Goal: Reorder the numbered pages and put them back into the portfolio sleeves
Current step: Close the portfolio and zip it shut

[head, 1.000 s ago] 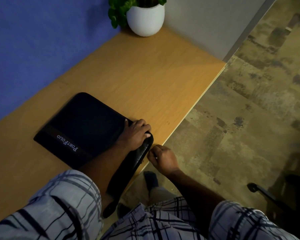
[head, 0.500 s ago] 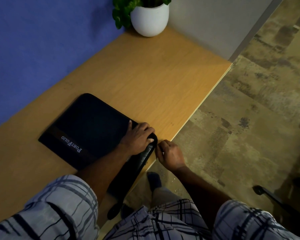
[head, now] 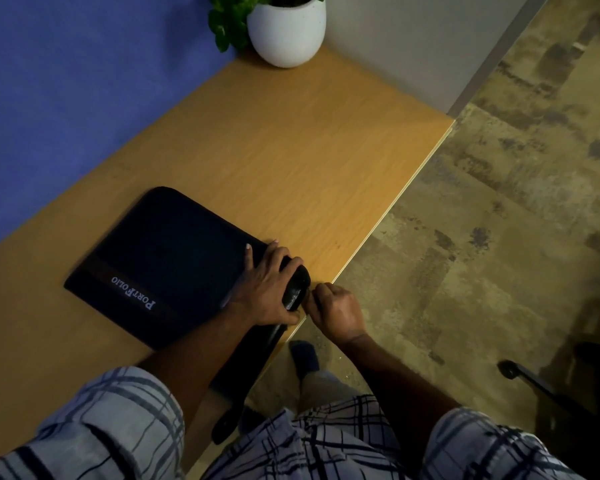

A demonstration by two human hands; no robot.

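A closed black portfolio [head: 174, 258] with "PortFolio" printed on its cover lies on the wooden desk [head: 291, 161], one corner near the desk's front edge. My left hand [head: 267, 292] rests on that near corner and presses it down, fingers spread over the cover and thumb along the rounded side edge. My right hand [head: 336, 313] sits just off the desk edge with fingers curled, pinching at the portfolio's zipped edge close to the corner. The zipper pull is hidden by its fingers. No numbered pages are visible.
A white pot with a green plant [head: 286, 29] stands at the desk's far corner against the blue wall. The desk's front edge [head: 395, 199] drops to a mottled floor. A dark chair base [head: 534, 379] is at lower right.
My right hand has travelled along the portfolio's side edge toward the far corner, closing in on my left hand. My left hand stays pressed on the corner.
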